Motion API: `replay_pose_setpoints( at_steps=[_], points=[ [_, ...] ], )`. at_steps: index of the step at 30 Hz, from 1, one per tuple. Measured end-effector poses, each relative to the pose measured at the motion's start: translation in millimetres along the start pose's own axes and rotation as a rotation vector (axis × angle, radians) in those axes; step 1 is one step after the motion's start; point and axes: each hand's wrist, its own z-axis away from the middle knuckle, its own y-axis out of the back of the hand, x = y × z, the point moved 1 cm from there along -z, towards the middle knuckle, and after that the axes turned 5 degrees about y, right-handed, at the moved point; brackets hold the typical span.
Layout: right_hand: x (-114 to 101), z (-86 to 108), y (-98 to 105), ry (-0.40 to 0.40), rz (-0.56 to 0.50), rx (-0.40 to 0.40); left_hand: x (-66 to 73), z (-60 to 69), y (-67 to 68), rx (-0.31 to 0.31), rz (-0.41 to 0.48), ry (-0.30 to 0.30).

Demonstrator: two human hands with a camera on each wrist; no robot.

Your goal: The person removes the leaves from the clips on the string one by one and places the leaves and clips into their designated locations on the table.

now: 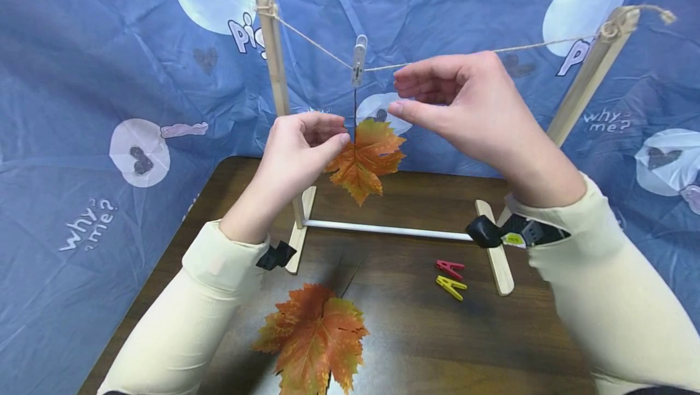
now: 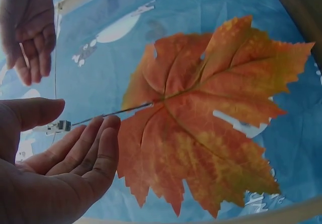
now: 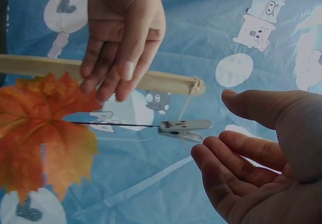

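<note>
A clear clothespin (image 1: 358,62) grips a twine line (image 1: 314,42) and the dark stem of an orange maple leaf (image 1: 363,161), which hangs below it. Beside the stem is my left hand (image 1: 303,146), its fingers loosely bent with a gap to the thumb; in the left wrist view nothing lies in that hand (image 2: 65,168). My right hand (image 1: 459,100) hovers right of the clothespin, thumb and fingers apart and holding nothing. From the right wrist view, the clothespin (image 3: 183,128) sits just off the right fingertips (image 3: 198,151).
Wooden posts (image 1: 276,61) carry the twine, joined low down by a white rod (image 1: 388,231). Red (image 1: 450,268) and yellow (image 1: 451,287) clothespins lie on the brown table (image 1: 404,316) near the right foot. Overlapping orange leaves (image 1: 317,340) lie at the front. A blue printed cloth (image 1: 137,67) hangs behind.
</note>
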Motion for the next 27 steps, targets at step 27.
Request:
replay_pose_setpoints(
  at_steps=[27],
  points=[
    [-19, -73.8, 12, -0.051, 0.306, -0.197, 13.2, -45.2, -6.7, 0.02, -0.115, 0.029]
  ],
)
